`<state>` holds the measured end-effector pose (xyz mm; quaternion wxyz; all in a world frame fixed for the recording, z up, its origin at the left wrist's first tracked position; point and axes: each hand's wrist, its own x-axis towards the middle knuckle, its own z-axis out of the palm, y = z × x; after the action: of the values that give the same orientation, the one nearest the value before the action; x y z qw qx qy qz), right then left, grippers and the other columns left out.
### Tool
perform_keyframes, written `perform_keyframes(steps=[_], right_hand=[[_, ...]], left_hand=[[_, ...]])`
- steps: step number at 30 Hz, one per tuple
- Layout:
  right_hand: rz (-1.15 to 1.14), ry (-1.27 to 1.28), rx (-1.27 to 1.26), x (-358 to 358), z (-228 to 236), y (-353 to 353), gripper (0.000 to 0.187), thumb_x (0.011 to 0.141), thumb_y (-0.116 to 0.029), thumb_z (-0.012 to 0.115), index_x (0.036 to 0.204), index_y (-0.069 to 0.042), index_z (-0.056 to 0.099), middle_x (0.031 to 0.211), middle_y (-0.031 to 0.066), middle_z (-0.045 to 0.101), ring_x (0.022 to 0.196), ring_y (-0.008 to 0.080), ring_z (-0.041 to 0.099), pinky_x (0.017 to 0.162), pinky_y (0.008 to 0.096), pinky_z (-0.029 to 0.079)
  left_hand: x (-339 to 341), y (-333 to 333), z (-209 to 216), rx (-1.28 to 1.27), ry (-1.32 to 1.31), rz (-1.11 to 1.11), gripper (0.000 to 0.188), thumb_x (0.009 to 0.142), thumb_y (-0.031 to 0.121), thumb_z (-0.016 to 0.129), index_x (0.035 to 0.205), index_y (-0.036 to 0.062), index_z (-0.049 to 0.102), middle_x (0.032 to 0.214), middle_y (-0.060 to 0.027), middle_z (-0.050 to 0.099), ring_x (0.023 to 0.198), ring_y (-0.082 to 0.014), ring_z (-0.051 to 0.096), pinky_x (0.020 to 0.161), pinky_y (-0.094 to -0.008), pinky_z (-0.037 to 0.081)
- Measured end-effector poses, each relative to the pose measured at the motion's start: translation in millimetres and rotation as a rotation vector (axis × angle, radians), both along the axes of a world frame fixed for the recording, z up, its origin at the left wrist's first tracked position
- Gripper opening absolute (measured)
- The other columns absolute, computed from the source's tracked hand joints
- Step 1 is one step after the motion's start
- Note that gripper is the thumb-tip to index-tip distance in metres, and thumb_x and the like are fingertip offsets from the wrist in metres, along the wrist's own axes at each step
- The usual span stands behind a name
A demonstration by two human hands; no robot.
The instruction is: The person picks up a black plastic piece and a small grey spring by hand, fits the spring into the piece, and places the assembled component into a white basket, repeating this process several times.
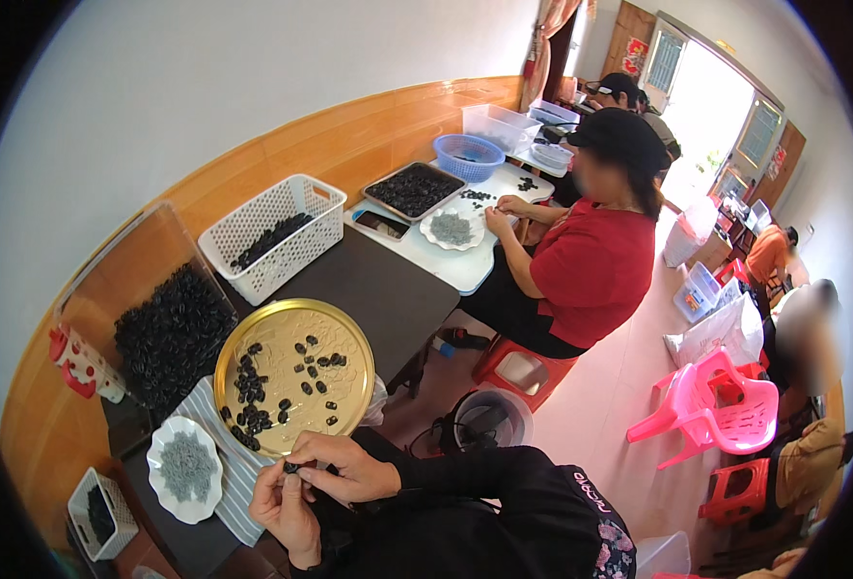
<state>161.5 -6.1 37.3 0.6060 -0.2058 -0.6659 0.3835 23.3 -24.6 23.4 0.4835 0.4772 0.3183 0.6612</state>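
My left hand [287, 513] and my right hand [351, 469] meet at the near edge of a round gold tray [347, 391]. Both sets of fingertips pinch a small black plastic piece [291, 468], mostly covered by the fingers. Similar black oval pieces [253, 378] lie scattered and bunched on the tray. Left of my hands, a white scalloped dish [159, 452] holds a heap of small grey translucent bits [188, 467]. A grey striped cloth [240, 497] lies between dish and tray, partly under the tray.
A clear bin [98, 256] heaped with black parts [171, 323] and a white basket [296, 253] stand behind the tray. A dotted cup [84, 365] is at left. A co-worker in red [595, 265] sits at the adjoining table. A pink chair [711, 400] stands at right.
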Motion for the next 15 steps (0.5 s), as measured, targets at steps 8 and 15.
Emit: perform_keyframes(steps=[8,15], right_hand=[[0.157,-0.016,-0.121,5.9,12.6,7.1,0.017,0.088,0.004,0.053,0.104,0.003,0.055,0.091,0.0079,0.056,0.078,0.0121,0.058,0.066,0.0249,0.049],[0.329,0.001,-0.559,25.7,20.1,16.9,0.018,0.086,0.004,0.057,0.103,0.0,0.055,0.094,0.0067,0.063,0.089,0.0128,0.062,0.078,0.0273,0.05]], left_hand=[[-7.2,4.5,2.9,-0.076,-0.086,-0.017,0.023,0.086,-0.002,0.06,0.109,-0.0031,0.061,0.078,-0.0039,0.057,0.062,-0.0094,0.052,0.05,-0.0196,0.041],[-3.1,8.2,3.4,-0.196,0.01,-0.168,0.036,0.085,-0.004,0.059,0.121,-0.0028,0.056,0.087,-0.0062,0.063,0.068,-0.0099,0.056,0.054,-0.0198,0.044]])
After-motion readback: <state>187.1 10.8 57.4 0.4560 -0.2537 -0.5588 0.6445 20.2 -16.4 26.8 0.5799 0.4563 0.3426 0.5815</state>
